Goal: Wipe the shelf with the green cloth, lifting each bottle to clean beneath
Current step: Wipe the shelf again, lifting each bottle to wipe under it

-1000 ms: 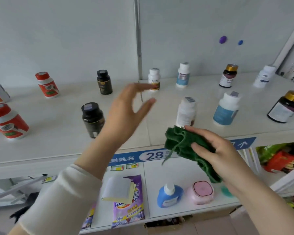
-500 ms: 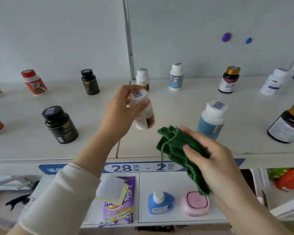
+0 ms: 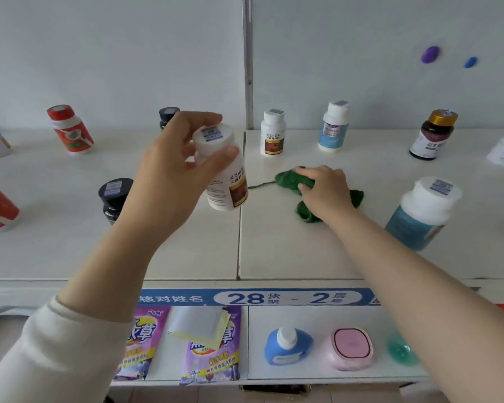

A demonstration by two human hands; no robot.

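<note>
The white shelf (image 3: 288, 251) spans the frame's middle, bottles scattered across it. Right of centre, the right hand (image 3: 326, 190) presses flat on the green cloth (image 3: 291, 180), fingers (image 3: 306, 170) curled down over the bunched fabric, which shows at both sides of the palm. At centre left, the left hand (image 3: 172, 175) holds a white bottle (image 3: 224, 173) above the shelf, tilted, fingers closed around its cap and neck.

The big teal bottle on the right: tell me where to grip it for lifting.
Take the teal bottle by its wide white cap, from above. It stands upright with open shelf around it, and the cap's shoulder gives fingers a ledge.
</note>
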